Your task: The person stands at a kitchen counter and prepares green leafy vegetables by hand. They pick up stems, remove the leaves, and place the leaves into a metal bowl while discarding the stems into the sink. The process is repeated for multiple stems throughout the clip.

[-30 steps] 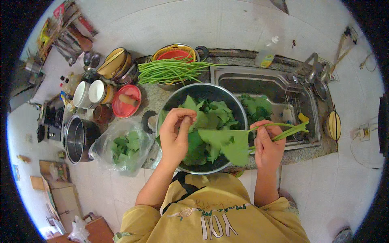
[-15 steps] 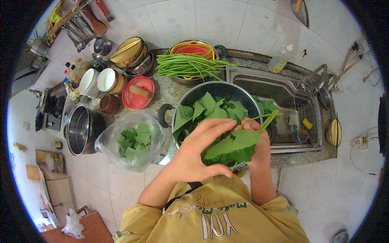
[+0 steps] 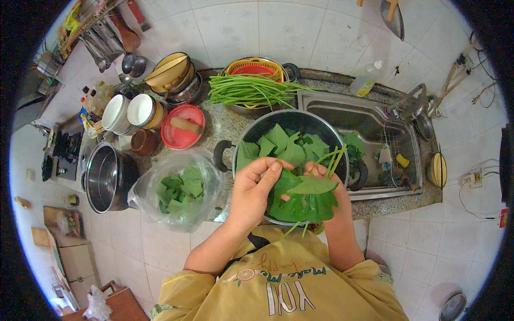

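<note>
In front of my chest, over the near rim of a large dark pot, my right hand grips a small bunch of leafy greens. Its pale green stems poke up past my right fingers, and two thinner ones hang below the leaves. My left hand is closed at the left side of the bunch, thumb and fingertips pinched together on a leaf edge. Loose green leaves fill the pot behind both hands. More leaves lie in a clear plastic bag left of the pot.
Long green stalks rest across a yellow basket behind the pot. A steel sink with more greens is at right. To the left stand an empty pot, stacked bowls and a red basin.
My left hand has gone from spread around the leaves to pinched at their left edge. The bunch has tilted, its stems now pointing more upward. The whole view has shifted slightly.
</note>
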Demonstrator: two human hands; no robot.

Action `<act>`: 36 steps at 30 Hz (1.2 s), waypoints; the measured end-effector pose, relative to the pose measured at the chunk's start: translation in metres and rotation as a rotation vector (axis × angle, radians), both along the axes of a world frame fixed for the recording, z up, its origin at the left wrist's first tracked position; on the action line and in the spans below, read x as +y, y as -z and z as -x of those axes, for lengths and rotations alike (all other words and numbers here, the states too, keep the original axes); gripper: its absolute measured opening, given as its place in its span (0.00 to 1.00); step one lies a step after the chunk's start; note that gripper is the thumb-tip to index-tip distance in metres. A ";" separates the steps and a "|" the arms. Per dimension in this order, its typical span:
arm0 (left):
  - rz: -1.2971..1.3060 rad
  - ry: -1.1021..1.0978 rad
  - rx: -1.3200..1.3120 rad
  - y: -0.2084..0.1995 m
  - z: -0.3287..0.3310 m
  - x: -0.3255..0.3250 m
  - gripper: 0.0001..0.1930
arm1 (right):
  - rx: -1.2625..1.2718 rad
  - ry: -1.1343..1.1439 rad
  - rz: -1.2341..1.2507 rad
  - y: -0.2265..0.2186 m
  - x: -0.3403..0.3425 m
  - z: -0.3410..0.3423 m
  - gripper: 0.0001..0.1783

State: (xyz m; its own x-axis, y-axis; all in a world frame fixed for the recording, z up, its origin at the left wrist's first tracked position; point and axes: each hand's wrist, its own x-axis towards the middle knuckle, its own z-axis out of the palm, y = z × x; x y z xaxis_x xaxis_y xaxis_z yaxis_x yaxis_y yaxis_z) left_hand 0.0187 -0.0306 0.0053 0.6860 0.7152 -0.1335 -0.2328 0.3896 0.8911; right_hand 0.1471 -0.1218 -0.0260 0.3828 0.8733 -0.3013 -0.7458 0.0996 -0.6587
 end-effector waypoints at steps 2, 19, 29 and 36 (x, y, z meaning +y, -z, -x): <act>0.070 0.031 0.002 0.001 0.004 0.004 0.11 | -0.001 -0.024 -0.022 -0.004 0.002 0.002 0.14; -0.858 -0.050 0.265 0.011 0.006 0.007 0.11 | -0.860 0.308 0.163 -0.025 0.009 0.027 0.04; -0.188 0.161 0.150 0.015 0.004 0.008 0.07 | -0.423 0.234 0.125 -0.025 0.012 0.014 0.08; 0.116 0.190 0.004 0.015 -0.003 0.008 0.09 | -0.245 0.167 0.093 -0.023 0.010 0.009 0.08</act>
